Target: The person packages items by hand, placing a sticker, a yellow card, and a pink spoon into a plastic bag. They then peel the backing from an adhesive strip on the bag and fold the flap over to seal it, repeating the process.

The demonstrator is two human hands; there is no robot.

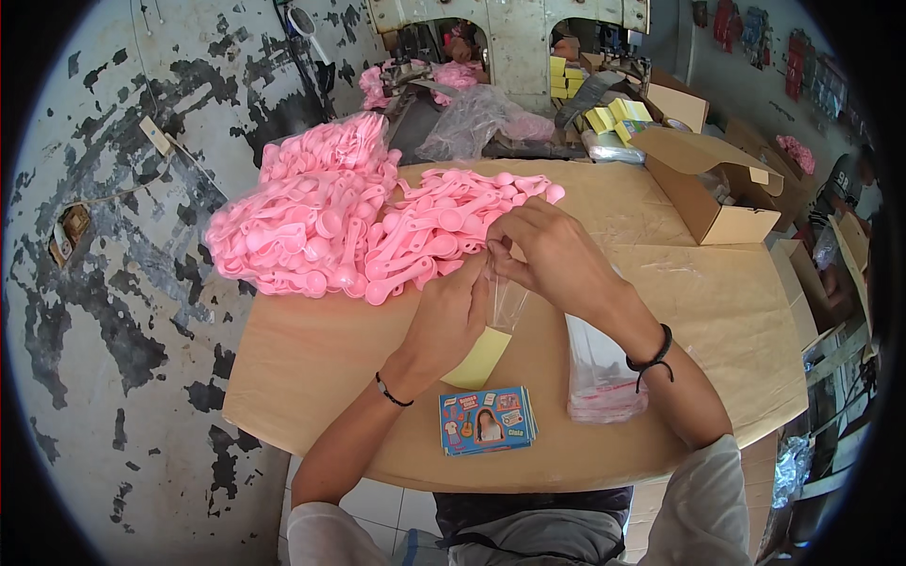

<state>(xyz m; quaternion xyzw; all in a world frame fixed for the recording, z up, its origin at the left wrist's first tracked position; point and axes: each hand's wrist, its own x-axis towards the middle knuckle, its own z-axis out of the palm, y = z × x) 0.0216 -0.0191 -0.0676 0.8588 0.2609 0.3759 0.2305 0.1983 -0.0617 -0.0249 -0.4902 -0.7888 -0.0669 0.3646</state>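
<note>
In front of me, both hands meet at the top of a small clear plastic bag with a yellow card in its lower end. My left hand is closed on the bag's upper left side. The fingertips of my right hand pinch together at its top edge; the exact hold is partly hidden by the fingers. Just beyond them lies a loose heap of pink plastic spoons. A stack of blue printed cards sits below the bag, near the table's front edge. Flat empty plastic bags are piled under my right forearm.
Large clear sacks packed with pink spoons stand at the left on the brown-covered table. An open cardboard box is at the far right. Behind the table are a pale metal machine, crumpled plastic and yellow card stacks. A peeling wall borders the left.
</note>
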